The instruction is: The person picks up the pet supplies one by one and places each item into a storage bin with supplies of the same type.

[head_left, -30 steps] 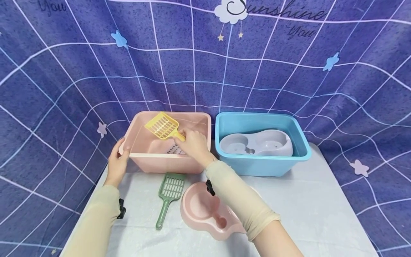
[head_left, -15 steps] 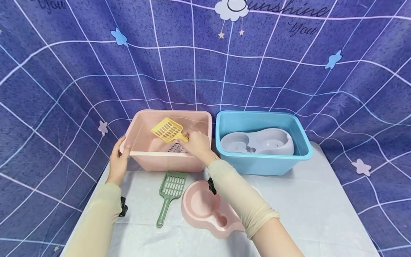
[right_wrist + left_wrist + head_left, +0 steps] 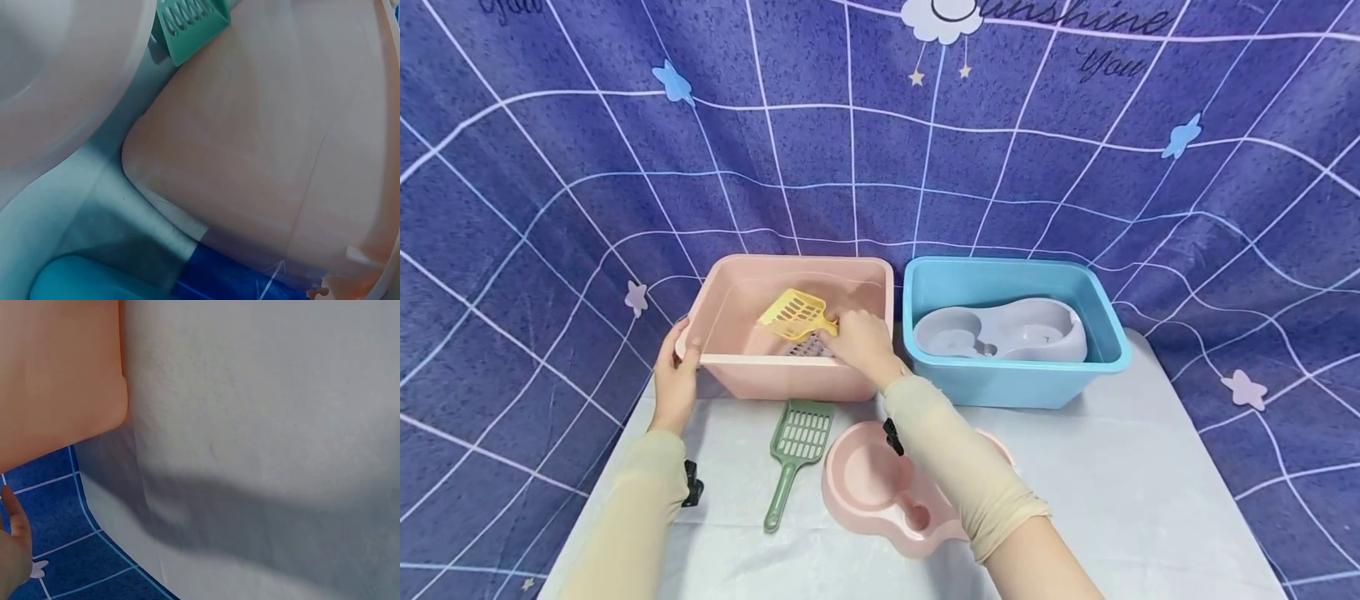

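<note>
My right hand pinches the handle of a yellow litter scoop, whose slotted head hangs tilted inside the pink tub. Beneath it in the tub lies a greyish slotted scoop, partly covered by the yellow one. At the tub's front left corner my left hand grips the rim, thumb to the front and fingers along the side. Just in front of the tub, a green litter scoop lies on the table, handle towards me. A pink double pet bowl sits to its right, partly hidden under my right forearm.
To the right of the pink tub stands a blue tub with a grey double pet bowl in it. Both tubs are on a white-covered table. A blue curtain hangs close behind them.
My right hand has moved the yellow litter scoop lower and slightly right inside the pink tub, and its head has tilted. My left hand stays on the rim.
</note>
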`<state>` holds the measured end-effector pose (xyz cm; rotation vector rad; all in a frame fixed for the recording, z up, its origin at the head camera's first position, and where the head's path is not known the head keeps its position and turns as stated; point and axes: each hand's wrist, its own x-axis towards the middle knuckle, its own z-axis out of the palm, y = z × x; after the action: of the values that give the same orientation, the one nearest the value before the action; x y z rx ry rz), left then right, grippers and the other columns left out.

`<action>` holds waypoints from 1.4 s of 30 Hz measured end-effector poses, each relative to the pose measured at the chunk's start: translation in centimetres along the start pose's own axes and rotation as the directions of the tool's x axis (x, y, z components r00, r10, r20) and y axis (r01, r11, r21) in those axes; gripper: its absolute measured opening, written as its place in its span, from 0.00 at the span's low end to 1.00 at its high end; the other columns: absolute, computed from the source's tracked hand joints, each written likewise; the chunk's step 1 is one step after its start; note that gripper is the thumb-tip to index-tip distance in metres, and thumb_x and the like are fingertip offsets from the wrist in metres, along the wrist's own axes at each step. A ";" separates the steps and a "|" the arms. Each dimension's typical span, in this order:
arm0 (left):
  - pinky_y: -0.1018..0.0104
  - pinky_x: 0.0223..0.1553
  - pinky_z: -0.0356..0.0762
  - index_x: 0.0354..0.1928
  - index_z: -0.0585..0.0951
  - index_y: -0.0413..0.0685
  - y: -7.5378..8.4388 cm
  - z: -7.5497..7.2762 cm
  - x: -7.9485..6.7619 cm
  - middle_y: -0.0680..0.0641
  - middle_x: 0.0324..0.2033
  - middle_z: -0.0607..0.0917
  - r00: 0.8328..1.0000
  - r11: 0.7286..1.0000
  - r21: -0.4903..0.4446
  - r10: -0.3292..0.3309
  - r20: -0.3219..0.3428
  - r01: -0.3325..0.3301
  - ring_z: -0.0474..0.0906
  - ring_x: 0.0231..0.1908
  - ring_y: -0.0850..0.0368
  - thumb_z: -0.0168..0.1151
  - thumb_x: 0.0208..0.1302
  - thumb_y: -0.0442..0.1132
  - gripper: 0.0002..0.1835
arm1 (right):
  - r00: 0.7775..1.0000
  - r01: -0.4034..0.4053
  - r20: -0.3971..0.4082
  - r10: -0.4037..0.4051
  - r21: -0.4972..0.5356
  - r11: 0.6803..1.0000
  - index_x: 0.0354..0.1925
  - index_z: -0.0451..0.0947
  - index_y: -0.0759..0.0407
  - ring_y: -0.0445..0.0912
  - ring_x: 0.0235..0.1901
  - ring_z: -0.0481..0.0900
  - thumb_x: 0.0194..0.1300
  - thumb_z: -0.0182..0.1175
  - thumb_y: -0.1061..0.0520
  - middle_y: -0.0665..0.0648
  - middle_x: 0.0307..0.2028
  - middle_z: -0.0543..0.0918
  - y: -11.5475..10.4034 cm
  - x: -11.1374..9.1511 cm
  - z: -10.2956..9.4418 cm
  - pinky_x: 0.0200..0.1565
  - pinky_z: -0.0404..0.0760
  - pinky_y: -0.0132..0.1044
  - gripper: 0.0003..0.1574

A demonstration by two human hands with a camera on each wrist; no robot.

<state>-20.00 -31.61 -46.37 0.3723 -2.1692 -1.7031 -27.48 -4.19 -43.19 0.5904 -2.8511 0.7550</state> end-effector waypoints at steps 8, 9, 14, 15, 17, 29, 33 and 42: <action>0.83 0.41 0.66 0.68 0.62 0.56 -0.1 0.1 0.0 0.45 0.64 0.63 1.000 0.996 -0.093 -0.010 -0.003 0.009 0.64 0.55 0.60 0.49 0.69 0.44 0.26 | 0.999 0.003 -0.032 -0.001 0.052 0.999 0.43 0.81 0.47 0.40 0.27 0.77 0.63 0.54 0.42 0.42 0.30 0.81 -0.1 -0.2 -0.4 0.29 0.73 0.35 0.17; 0.83 0.41 0.66 0.68 0.62 0.56 -0.2 0.1 0.1 0.45 0.64 0.63 1.000 0.995 -0.097 -0.011 -0.003 0.010 0.64 0.55 0.60 0.49 0.69 0.44 0.26 | 0.999 0.005 -0.045 -0.002 0.061 0.998 0.43 0.81 0.47 0.40 0.27 0.76 0.64 0.53 0.42 0.42 0.30 0.81 0.0 -0.2 -0.4 0.29 0.73 0.34 0.16; 0.73 0.55 0.63 0.68 0.62 0.57 -0.1 0.3 0.1 0.48 0.66 0.62 1.000 0.999 -0.037 -0.016 -0.013 0.015 0.61 0.59 0.60 0.50 0.69 0.46 0.27 | 0.993 0.015 -0.116 -0.003 0.103 0.995 0.42 0.80 0.45 0.36 0.27 0.75 0.65 0.52 0.44 0.40 0.30 0.80 0.2 -0.2 -0.4 0.29 0.72 0.32 0.14; 0.70 0.58 0.61 0.69 0.61 0.58 -0.2 0.3 0.2 0.49 0.66 0.62 1.000 1.000 -0.021 -0.016 -0.011 0.016 0.60 0.60 0.60 0.50 0.69 0.47 0.27 | 0.992 0.017 -0.130 -0.002 0.114 0.993 0.42 0.80 0.44 0.36 0.27 0.75 0.65 0.52 0.45 0.40 0.30 0.80 0.2 -0.2 -0.4 0.29 0.72 0.32 0.13; 0.63 0.62 0.57 0.69 0.61 0.60 -0.7 0.3 0.5 0.51 0.67 0.61 1.000 1.000 0.002 -0.010 -0.013 0.010 0.58 0.62 0.60 0.51 0.68 0.49 0.28 | 0.988 0.023 -0.157 -0.001 0.132 0.991 0.41 0.80 0.44 0.35 0.26 0.75 0.64 0.53 0.45 0.40 0.30 0.81 0.2 -0.1 -0.5 0.29 0.72 0.31 0.12; 0.65 0.60 0.57 0.68 0.64 0.62 -2.4 0.0 1.3 0.56 0.66 0.63 0.998 0.998 0.049 0.047 -0.049 -0.045 0.58 0.61 0.60 0.53 0.66 0.51 0.28 | 0.972 0.117 -0.218 -0.088 0.124 0.985 0.41 0.80 0.42 0.35 0.29 0.77 0.64 0.52 0.43 0.39 0.28 0.80 -0.5 -0.8 -2.4 0.30 0.71 0.31 0.13; 0.65 0.59 0.58 0.67 0.64 0.62 -1.6 -0.2 0.9 0.54 0.66 0.63 0.999 0.998 0.064 0.016 -0.041 -0.013 0.59 0.60 0.59 0.53 0.67 0.50 0.27 | 0.969 0.149 -0.216 -0.120 0.124 0.981 0.41 0.80 0.43 0.35 0.28 0.77 0.64 0.52 0.43 0.39 0.28 0.80 -1.2 -1.5 -3.7 0.30 0.71 0.30 0.13; 0.60 0.62 0.54 0.68 0.64 0.58 -0.2 0.0 0.4 0.51 0.67 0.62 0.999 0.998 0.054 0.020 -0.034 -0.018 0.57 0.62 0.55 0.53 0.67 0.48 0.27 | 0.958 0.211 -0.221 -0.182 0.113 0.971 0.40 0.80 0.41 0.31 0.30 0.74 0.64 0.52 0.45 0.36 0.30 0.79 -2.6 -3.6 -4.7 0.31 0.70 0.27 0.11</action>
<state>-20.33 -31.85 -46.48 0.3909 -2.1903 -1.6199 -23.03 -2.76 -38.77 0.7517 -2.5194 0.9214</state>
